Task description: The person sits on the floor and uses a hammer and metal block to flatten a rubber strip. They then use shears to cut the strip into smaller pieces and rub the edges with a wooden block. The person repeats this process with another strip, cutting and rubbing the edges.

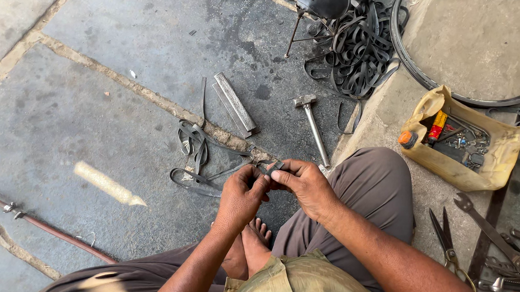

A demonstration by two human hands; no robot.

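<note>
While both hands pinch it, the small dark rubber strip piece (271, 169) sits between the left hand (239, 198) and right hand (304, 185), above the grey stone floor (88, 84). It could slip and drop near the steel hammer (313, 128) if the fingers loosen.

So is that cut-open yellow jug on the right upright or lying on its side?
On its side. The yellow jug lies flat on the stone step, its orange cap pointing left, the cut-away wall facing up with small parts inside.
</note>
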